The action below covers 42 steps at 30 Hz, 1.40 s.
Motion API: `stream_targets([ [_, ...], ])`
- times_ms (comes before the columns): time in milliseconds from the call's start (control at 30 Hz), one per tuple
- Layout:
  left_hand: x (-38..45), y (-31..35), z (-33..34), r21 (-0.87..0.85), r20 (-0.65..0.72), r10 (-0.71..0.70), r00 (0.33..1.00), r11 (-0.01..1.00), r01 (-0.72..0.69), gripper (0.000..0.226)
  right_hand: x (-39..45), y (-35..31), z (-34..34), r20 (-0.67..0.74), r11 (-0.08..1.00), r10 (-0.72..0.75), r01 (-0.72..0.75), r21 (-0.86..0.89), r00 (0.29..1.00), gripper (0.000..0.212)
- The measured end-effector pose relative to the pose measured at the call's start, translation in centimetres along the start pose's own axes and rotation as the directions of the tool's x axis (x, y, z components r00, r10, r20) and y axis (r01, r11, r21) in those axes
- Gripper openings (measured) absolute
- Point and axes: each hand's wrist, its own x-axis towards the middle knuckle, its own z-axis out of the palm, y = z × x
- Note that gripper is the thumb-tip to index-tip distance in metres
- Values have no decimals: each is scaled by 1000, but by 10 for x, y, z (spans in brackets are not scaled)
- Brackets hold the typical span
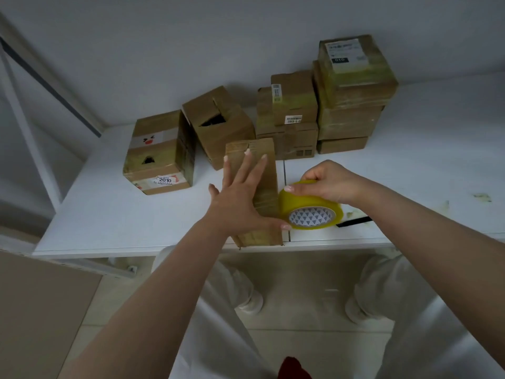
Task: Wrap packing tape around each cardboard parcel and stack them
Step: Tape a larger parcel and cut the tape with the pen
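Left hand (240, 198) lies flat, fingers spread, pressing the long brown cardboard parcel (263, 187) under them. Right hand (325, 181) grips the yellow packing-tape roll (308, 206), touching the parcel's right side, just beside the left thumb.

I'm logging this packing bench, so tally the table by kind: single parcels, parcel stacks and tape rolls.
Single parcels: 3, smiley-face parcel, tilted parcel, long parcel under the left hand.
Parcel stacks: 2, middle stack, right stack.
Tape rolls: 1, yellow tape roll in the right hand.
Total: 6
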Motion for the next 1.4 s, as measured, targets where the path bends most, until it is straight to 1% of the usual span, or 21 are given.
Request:
stream_targets([
  [100,9,15,9,184,39,-17,999,983,10,114,0,-4,-1,21,1000,-17,18,-23,1000,51],
  [167,11,14,10,206,11,-41,999,978,38,95,-1,-6,-5,40,999,-33,34,-23,999,54],
  [233,10,5,12,57,-79,-14,997,998,18,81,-6,-13,-12,46,998,-59,59,8,997,57],
  [300,7,-5,12,-220,-185,26,982,973,-67,70,-9,-22,-24,30,993,-95,93,67,995,61],
  [367,3,-11,16,-488,-283,30,959,856,-171,61,-11,-33,-36,7,981,-152,150,122,988,68],
  [400,1,-14,20,-583,-312,14,950,786,-203,60,-10,-38,-41,7,972,-183,180,149,983,74],
  [433,0,-17,26,-658,-315,-6,949,722,-214,61,-10,-42,-44,19,964,-209,203,169,978,76],
  [467,-2,-20,33,-713,-296,-15,955,668,-210,63,-10,-46,-43,46,961,-231,220,170,972,71],
  [533,-5,-30,51,-783,-250,-3,968,590,-200,72,-9,-55,-30,141,971,-228,214,108,963,63],
  [567,-7,-36,57,-808,-228,-7,974,559,-186,76,-6,-58,-20,178,977,-208,197,78,962,65],
  [633,-11,-48,61,-853,-158,-61,986,512,-105,83,1,-64,2,206,984,-178,171,52,962,68],
  [700,-15,-58,59,-880,-58,-93,994,474,-7,89,10,-70,19,226,985,-173,173,21,959,56],
  [767,-16,-69,59,-883,4,-83,997,468,43,90,16,-76,32,264,983,-170,180,-14,949,44],
  [867,-16,-72,63,-881,27,-79,996,470,61,79,23,-76,42,268,982,-160,180,-52,950,47],
  [900,-16,-72,63,-881,25,-72,997,471,56,80,24,-75,42,261,981,-162,183,-59,952,47],
  [967,-16,-74,63,-862,18,-45,999,505,39,89,21,-74,32,234,979,-164,187,-82,958,47],
  [1033,-17,-77,60,-799,-2,-6,1000,602,2,86,14,-69,11,189,976,-161,184,-112,969,50],
  [1100,-16,-79,60,-754,-12,14,1000,657,-18,86,6,-57,-16,133,984,-113,130,-126,985,57],
  [1200,-16,-75,59,-740,-18,19,1000,672,-26,90,-4,-27,-43,59,982,-13,23,-186,998,65],
  [1300,-18,-74,58,-739,-23,24,999,673,-33,87,-6,-2,-44,32,973,57,-49,-227,998,53],
  [1400,-18,-73,58,-726,-20,17,1000,687,-26,83,-5,11,-40,7,981,51,-49,-188,999,48],
])
